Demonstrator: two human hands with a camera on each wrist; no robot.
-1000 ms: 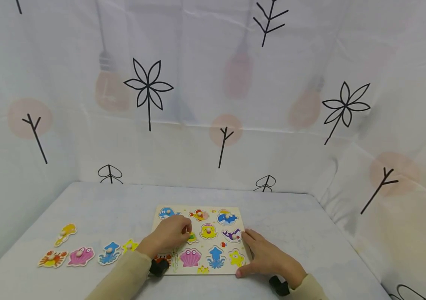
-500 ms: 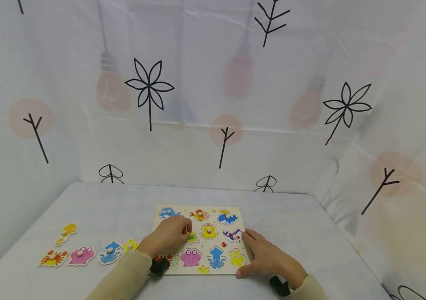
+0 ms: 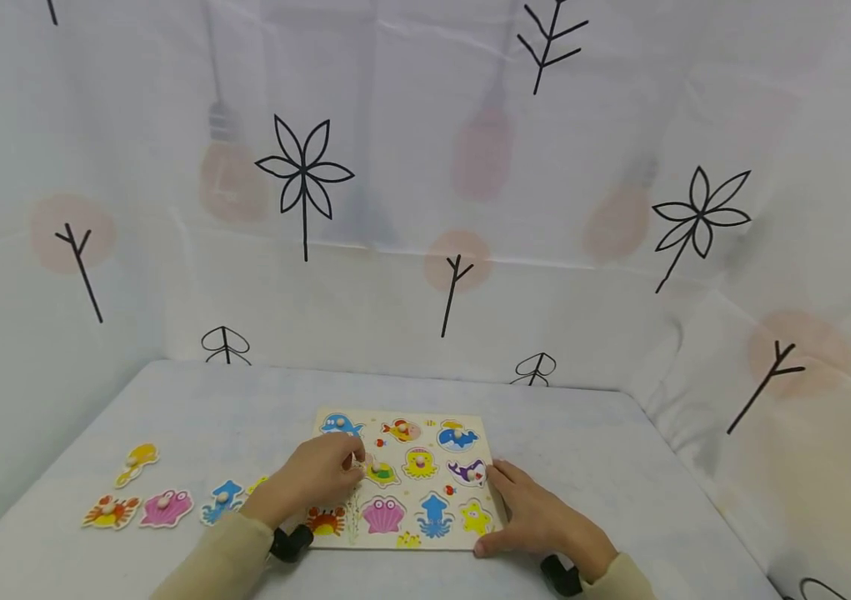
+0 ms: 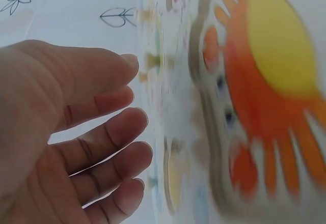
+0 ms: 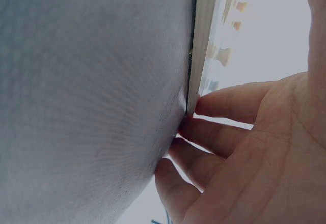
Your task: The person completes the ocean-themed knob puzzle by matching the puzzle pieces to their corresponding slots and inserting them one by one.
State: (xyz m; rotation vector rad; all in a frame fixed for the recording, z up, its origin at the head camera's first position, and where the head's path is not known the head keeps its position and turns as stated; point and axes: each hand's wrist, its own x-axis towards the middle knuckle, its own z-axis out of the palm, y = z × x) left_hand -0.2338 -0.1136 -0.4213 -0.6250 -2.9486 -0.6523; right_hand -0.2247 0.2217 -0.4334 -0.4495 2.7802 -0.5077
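Note:
A wooden knob puzzle board (image 3: pixel 372 419) with sea animals lies flat on the table. My left hand (image 3: pixel 312 477) hovers over its left side, beside the green and yellow turtle piece (image 3: pixel 382 473), which sits on the board with its knob showing. In the left wrist view the fingers (image 4: pixel 127 124) curve loosely and hold nothing; a crab picture (image 4: pixel 254 61) fills the right of that view. My right hand (image 3: pixel 541 510) rests along the board's right side, thumb at the near corner. Its fingertips touch the board's edge (image 5: pixel 201 46) and the tabletop in the right wrist view.
Left of the board lie loose knobbed pieces: a seahorse (image 3: pixel 137 464), a crab (image 3: pixel 112 512), a pink shell (image 3: pixel 167 508), a blue squid (image 3: pixel 222 502) and a yellow star (image 3: pixel 256 484), partly behind my left arm. Patterned white cloth (image 3: pixel 380 317) hangs around the table.
My left hand has drawn back to the left from the turtle piece, leaving it on the board and uncovering it. My right hand stays at the board's edge. The head view has shifted slightly.

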